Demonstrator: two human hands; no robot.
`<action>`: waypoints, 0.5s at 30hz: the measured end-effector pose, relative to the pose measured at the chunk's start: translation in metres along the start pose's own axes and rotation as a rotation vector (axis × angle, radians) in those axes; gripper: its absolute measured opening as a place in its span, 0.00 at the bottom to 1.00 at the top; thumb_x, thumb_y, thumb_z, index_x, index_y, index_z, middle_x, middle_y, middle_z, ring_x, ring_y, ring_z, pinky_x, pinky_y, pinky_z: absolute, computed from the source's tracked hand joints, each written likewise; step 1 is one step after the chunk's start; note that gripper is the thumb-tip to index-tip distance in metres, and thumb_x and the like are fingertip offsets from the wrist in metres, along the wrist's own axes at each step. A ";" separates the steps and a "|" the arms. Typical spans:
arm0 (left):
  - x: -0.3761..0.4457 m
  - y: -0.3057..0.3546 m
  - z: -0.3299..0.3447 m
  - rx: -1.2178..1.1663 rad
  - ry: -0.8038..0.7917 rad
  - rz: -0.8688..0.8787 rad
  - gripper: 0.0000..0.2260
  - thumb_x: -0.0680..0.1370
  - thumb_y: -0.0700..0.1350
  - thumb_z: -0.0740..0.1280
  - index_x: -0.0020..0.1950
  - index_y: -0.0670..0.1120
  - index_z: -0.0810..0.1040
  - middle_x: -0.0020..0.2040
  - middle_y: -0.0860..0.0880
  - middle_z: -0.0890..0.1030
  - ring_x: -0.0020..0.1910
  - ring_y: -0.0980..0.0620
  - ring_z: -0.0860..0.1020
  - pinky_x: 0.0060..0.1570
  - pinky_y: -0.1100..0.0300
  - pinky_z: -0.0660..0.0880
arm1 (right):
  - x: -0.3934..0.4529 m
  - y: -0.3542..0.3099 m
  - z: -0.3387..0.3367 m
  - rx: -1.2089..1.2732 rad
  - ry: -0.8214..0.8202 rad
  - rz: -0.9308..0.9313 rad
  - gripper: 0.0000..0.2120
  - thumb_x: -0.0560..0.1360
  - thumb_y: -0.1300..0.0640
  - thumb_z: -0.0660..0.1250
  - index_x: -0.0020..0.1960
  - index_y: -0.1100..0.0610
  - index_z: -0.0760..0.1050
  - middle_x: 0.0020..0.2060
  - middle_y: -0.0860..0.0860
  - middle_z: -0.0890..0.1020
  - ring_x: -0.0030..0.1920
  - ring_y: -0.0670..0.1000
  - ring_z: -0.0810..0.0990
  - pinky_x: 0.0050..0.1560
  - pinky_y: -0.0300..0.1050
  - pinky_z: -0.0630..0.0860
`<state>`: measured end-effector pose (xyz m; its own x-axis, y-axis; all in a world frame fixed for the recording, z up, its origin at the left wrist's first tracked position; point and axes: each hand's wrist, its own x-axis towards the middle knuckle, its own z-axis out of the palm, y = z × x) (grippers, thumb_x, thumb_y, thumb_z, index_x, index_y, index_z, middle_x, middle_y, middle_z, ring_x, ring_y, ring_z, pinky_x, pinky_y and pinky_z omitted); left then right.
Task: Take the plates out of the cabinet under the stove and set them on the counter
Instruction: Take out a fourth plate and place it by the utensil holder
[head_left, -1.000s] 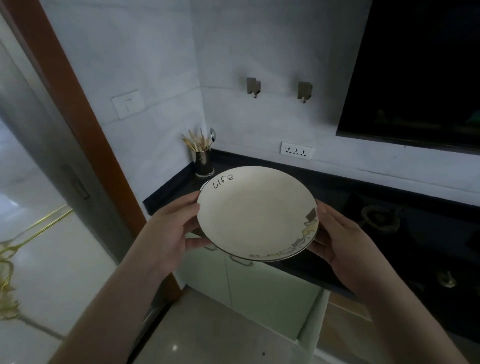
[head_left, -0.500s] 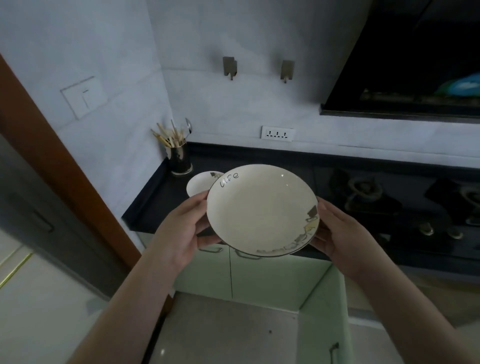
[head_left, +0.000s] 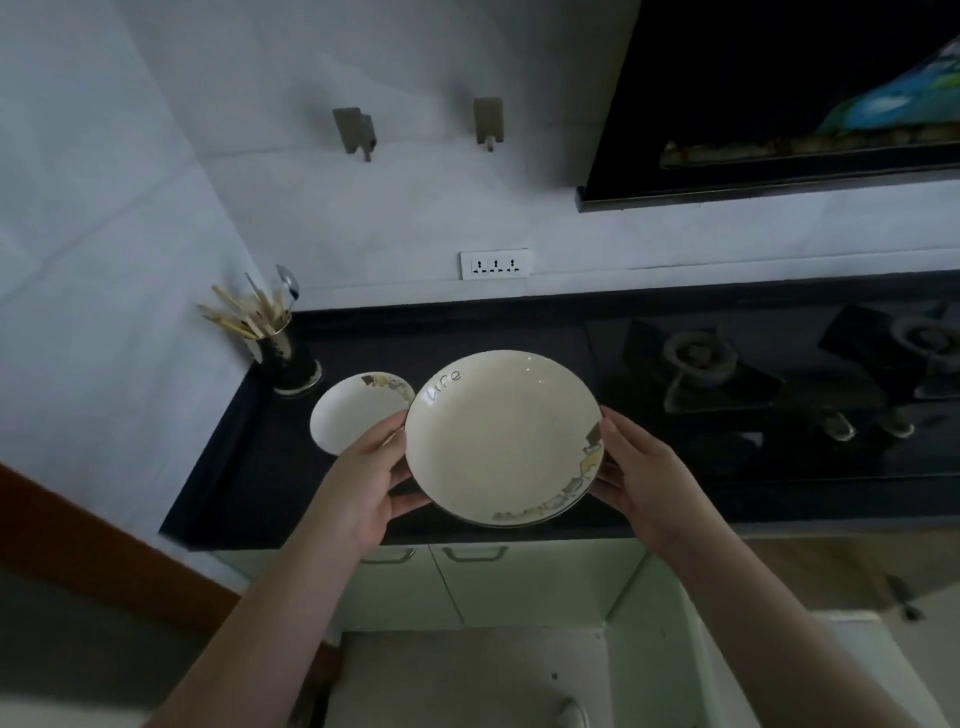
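Plate (head_left: 501, 441) clamped at opposite rims by left hand (head_left: 363, 480) and right hand (head_left: 647, 480), over counter (head_left: 249, 467) front edge; small plate (head_left: 353, 410) near left corner.

Utensil cup (head_left: 287, 354) beside wall socket (head_left: 495, 264)

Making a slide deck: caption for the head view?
Both hands, left and right, hold a cream plate above the black counter.

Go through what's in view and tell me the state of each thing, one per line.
Large cream plate with "Life" lettering: held level above the counter, not set down.
Left hand: gripping the plate's left rim.
Right hand: gripping its right rim.
Small cream plate: resting on the black counter.
Green cabinet door: open.
Utensil cup: upright, filled.
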<state>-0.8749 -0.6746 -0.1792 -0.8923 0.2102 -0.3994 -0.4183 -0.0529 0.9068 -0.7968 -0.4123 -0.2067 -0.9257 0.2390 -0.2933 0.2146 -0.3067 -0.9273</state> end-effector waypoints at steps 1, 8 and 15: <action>0.011 0.004 0.003 0.007 0.008 -0.015 0.10 0.81 0.47 0.66 0.58 0.59 0.83 0.53 0.53 0.86 0.50 0.52 0.85 0.39 0.50 0.83 | 0.011 0.000 -0.001 0.008 0.005 0.012 0.16 0.83 0.53 0.56 0.54 0.40 0.81 0.52 0.49 0.86 0.51 0.50 0.85 0.42 0.41 0.82; 0.084 0.008 0.017 0.011 0.074 -0.106 0.13 0.82 0.46 0.64 0.65 0.56 0.78 0.55 0.53 0.85 0.56 0.49 0.82 0.38 0.49 0.83 | 0.081 0.001 -0.012 -0.018 0.027 0.065 0.14 0.83 0.54 0.56 0.60 0.44 0.78 0.53 0.50 0.86 0.52 0.51 0.85 0.44 0.44 0.82; 0.139 -0.015 0.002 -0.034 0.087 -0.230 0.10 0.82 0.47 0.63 0.58 0.58 0.81 0.53 0.52 0.86 0.50 0.50 0.85 0.36 0.49 0.83 | 0.137 0.015 -0.005 -0.109 0.081 0.134 0.14 0.83 0.56 0.57 0.61 0.44 0.78 0.51 0.48 0.86 0.51 0.49 0.85 0.43 0.43 0.82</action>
<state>-0.9919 -0.6427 -0.2478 -0.7837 0.1357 -0.6061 -0.6161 -0.0463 0.7863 -0.9191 -0.3800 -0.2623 -0.8596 0.2770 -0.4293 0.3705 -0.2405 -0.8971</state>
